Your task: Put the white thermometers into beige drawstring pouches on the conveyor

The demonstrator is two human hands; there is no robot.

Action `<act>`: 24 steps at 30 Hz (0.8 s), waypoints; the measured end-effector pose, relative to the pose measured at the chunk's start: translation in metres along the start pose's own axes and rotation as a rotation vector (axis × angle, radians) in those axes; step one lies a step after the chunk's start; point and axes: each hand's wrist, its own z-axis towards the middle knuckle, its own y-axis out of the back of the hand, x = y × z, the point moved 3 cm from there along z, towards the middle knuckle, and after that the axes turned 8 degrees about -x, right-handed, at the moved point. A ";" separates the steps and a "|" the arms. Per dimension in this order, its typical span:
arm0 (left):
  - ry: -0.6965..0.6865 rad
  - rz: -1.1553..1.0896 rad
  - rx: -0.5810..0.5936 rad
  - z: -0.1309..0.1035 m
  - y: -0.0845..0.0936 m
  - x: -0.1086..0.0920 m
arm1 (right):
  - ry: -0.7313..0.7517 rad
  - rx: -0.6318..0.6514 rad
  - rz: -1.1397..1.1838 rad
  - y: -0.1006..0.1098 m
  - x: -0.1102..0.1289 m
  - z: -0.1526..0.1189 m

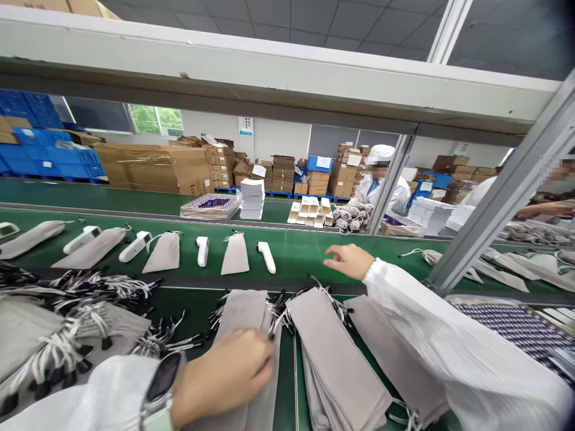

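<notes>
My left hand [233, 368], a dark watch on its wrist, is over a stack of grey drawstring pouches [245, 308]. Its fingers are curled and pressed together, slightly blurred; whatever they grip is hidden beneath the hand. My right hand [348, 261] reaches over the green conveyor belt [305, 248], fingers apart and holding nothing. Left of it, a white handheld device [266, 257] with a dark tip lies on the belt. Beside that are a single grey pouch [235, 254] and another white device [202, 251]. A second pouch stack [336, 353] lies between my arms.
More pouches with white cords [90, 323] heap up at left. A metal post [498, 179] rises at right, near a tray of patterned items [503, 329]. An overhead shelf [278, 72] crosses above. A co-worker [381, 179] stands beyond the belt, near open white boxes [309, 209].
</notes>
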 end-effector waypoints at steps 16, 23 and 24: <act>0.115 0.167 -0.457 0.083 -0.062 0.003 | -0.247 0.013 0.308 -0.153 0.041 0.144; 0.139 -0.050 -0.399 0.083 -0.061 0.010 | -0.533 -0.200 0.889 -0.131 -0.040 0.103; 0.159 -0.127 -0.398 0.083 -0.062 0.014 | -0.565 -0.238 0.979 -0.126 -0.052 0.093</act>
